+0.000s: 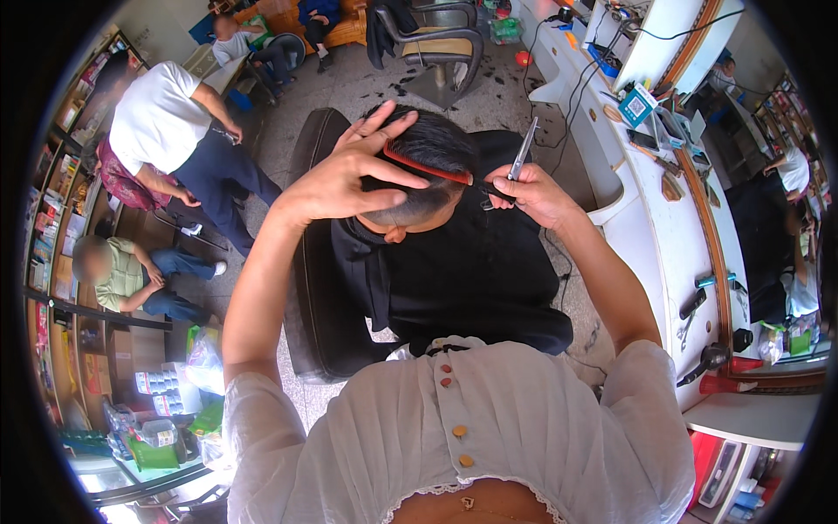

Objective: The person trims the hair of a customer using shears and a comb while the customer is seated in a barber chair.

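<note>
A seated person's head of short dark hair (pixel 438 141) is in front of me, above a black cape (pixel 458 275). My left hand (pixel 357 173) rests over the hair with its fingers spread, holding nothing that I can see. A red comb (pixel 425 164) lies against the hair, teeth on the head, its near end reaching toward my right hand (pixel 533 193). That hand grips metal scissors (pixel 524 149), blades pointing up and away from the head. A dark part between the comb and my right fingers is partly hidden, so whether they also hold the comb is unclear.
A white counter (pixel 645 245) along the right carries a hair dryer (pixel 713 359), clippers (pixel 692 304) and cords, below a mirror. The dark chair back (pixel 308 262) is at left. Several people stand or sit to the left and at the back. Another salon chair (pixel 438 49) stands ahead.
</note>
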`<move>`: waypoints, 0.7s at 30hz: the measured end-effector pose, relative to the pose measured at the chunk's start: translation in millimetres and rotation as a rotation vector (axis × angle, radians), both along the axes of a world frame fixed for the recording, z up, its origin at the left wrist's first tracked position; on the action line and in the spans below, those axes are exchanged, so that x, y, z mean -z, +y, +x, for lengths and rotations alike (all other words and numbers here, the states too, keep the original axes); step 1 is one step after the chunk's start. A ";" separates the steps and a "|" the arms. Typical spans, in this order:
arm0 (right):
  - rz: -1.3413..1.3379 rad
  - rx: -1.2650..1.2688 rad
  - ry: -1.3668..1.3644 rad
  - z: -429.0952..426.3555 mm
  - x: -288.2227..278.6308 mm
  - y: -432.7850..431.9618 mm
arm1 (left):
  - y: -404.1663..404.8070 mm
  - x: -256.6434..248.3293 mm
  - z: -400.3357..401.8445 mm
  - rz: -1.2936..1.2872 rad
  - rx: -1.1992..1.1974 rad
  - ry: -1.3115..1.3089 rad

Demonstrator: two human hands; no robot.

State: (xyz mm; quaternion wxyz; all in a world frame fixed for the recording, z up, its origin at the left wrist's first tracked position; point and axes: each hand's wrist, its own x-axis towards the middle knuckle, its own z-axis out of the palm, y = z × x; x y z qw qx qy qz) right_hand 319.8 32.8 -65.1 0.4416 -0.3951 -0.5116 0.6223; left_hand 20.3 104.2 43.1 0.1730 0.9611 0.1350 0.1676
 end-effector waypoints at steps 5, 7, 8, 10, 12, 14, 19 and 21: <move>0.112 0.103 -0.059 0.8 2.9 -0.4 | -2.3 -4.9 28.1 0.203 -0.018 0.136; 0.115 0.105 -0.063 3.1 3.5 -2.0 | -3.0 -4.1 36.8 0.225 0.001 0.155; 0.119 0.105 -0.067 4.1 3.7 -2.9 | -3.6 -4.3 41.1 0.203 -0.013 0.189; 0.130 0.133 0.049 5.2 7.2 -6.1 | -2.3 -2.8 45.6 0.180 -0.014 0.183; 0.141 0.160 0.165 2.2 5.3 -11.9 | -5.4 -4.8 46.0 0.142 -0.026 0.188; 0.167 0.359 0.247 -5.8 -2.7 -21.0 | -7.2 -3.7 45.8 0.103 -0.039 0.195; 0.950 0.286 -0.784 -27.8 -28.1 -47.9 | -15.5 -2.6 42.0 -0.065 -0.087 0.100; 0.435 0.306 -0.492 -30.2 -27.1 -51.6 | -16.9 0.9 43.4 -0.088 -0.104 0.077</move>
